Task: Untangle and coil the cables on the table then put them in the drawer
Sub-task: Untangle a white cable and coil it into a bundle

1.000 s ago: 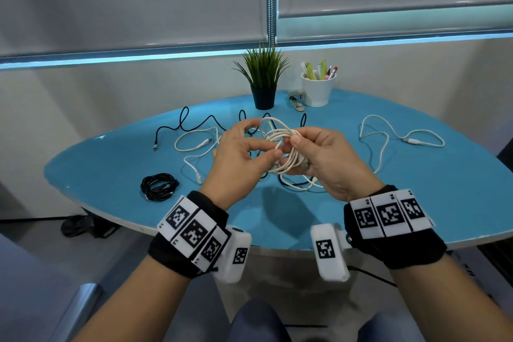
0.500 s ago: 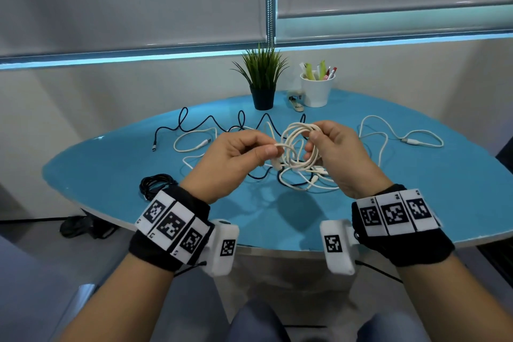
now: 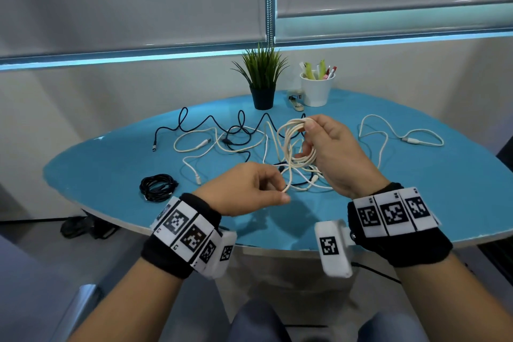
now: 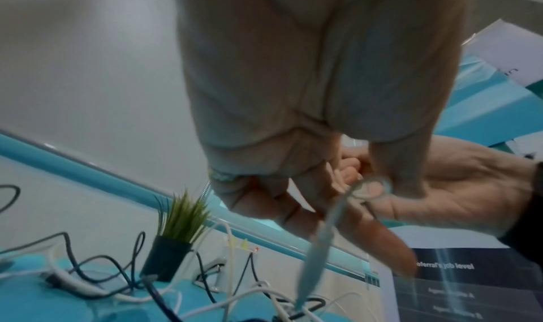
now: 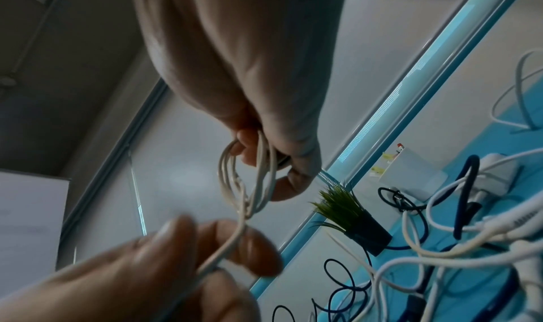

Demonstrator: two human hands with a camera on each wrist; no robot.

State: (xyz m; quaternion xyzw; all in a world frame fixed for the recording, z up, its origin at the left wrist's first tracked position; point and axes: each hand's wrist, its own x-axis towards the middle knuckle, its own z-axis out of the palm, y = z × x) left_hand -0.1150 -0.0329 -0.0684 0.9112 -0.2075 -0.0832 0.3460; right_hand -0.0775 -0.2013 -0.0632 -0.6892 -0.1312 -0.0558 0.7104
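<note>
Above the blue table [image 3: 91,172] my right hand [image 3: 327,153] grips a partly wound coil of white cable [image 3: 291,144], with thumb and fingers curled through its loops [image 5: 250,176]. My left hand [image 3: 249,189], lower and nearer to me, pinches the loose strand of the same white cable [image 3: 286,189] between thumb and fingertips [image 5: 223,252]. The strand runs up from that pinch into the coil. More white and black cables [image 3: 222,139] lie tangled on the table behind my hands. A coiled black cable [image 3: 158,186] lies near the table's left front edge. No drawer is in view.
A small potted plant [image 3: 262,80] and a white cup of pens [image 3: 316,86] stand at the table's far edge by the wall. Another white cable [image 3: 402,136] lies spread at the right. The floor and my knees show below the near edge.
My left hand has drawn down and toward me along the white strand, away from the coil. My right hand has lifted the coil slightly and turned it more upright.
</note>
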